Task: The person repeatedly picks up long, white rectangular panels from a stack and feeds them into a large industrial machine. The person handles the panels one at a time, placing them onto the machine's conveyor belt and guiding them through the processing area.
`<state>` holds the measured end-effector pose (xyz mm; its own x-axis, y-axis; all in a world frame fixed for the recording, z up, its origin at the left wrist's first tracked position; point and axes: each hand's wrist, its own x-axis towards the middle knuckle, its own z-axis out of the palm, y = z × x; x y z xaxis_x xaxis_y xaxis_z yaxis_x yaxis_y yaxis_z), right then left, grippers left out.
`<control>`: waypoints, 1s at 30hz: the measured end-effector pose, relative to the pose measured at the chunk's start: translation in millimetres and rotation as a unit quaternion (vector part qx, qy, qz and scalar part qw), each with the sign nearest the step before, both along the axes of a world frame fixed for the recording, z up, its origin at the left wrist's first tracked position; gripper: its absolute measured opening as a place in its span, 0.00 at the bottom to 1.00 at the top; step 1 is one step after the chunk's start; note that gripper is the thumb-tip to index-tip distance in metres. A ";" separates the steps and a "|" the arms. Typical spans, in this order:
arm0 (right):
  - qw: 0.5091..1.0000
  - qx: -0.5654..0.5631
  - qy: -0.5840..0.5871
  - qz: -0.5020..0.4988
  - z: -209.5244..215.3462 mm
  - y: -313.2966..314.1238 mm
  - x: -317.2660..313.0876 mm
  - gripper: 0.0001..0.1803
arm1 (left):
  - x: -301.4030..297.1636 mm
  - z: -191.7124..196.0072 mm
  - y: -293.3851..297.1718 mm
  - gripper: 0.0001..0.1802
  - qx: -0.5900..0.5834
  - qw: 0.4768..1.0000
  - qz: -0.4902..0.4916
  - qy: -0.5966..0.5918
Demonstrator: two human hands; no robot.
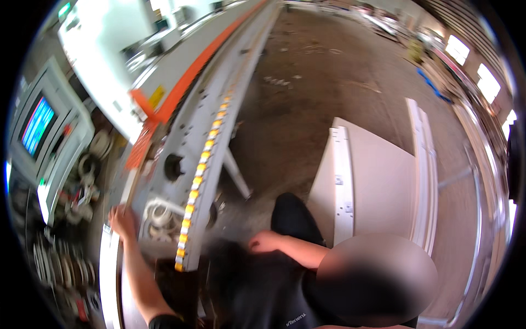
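At the left, my left hand [123, 221] reaches out with its fingers bent over the edge of a long, narrow white board strip [109, 277]. The strip lies along the near side of a long machine with an orange rail [192, 71]. Its far end runs up to an orange guard [140, 147]. My right hand [265, 242] hangs in front of my body, near my black-clad knee [296, 216]. Its fingers are loosely curled and I see nothing in them. A blurred patch covers the right upper arm.
A grey machine bed [189, 216] with a row of yellow-and-white rollers [198, 169] runs away from me. A control screen [38, 126] stands at left, above edging coils [60, 268]. To my right are leaning white boards [378, 170] and a metal rail frame [475, 219].
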<state>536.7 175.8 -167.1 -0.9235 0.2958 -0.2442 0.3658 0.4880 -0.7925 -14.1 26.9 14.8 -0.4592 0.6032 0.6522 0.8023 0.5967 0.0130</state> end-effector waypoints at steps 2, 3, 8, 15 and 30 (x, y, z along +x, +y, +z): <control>1.000 0.000 -0.013 -0.019 -6.4 0.1 5.2 0.18 | 24.4 11.7 18.5 0.11 0.012 1.000 0.020 -0.017; 1.000 -0.007 -0.016 -0.021 -8.8 0.0 5.3 0.18 | 21.3 10.3 18.0 0.10 0.032 0.999 0.021 -0.026; 0.999 -0.019 -0.035 -0.018 1.6 -3.0 6.6 0.17 | 31.3 19.5 13.5 0.09 0.024 0.998 0.055 -0.037; 0.998 -0.029 -0.052 0.010 6.3 -2.7 1.9 0.17 | 22.8 15.5 36.6 0.10 -0.002 0.997 0.065 -0.028; 0.994 -0.073 -0.055 -0.055 27.4 6.4 10.6 0.18 | 17.7 11.8 146.9 0.10 0.002 1.000 -0.001 -0.013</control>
<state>547.3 182.1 -139.6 -0.8530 0.3474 -0.3894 0.4987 0.3229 -0.8044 3.6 173.8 26.6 -0.4751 0.6014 0.6423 0.8024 0.5958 0.0356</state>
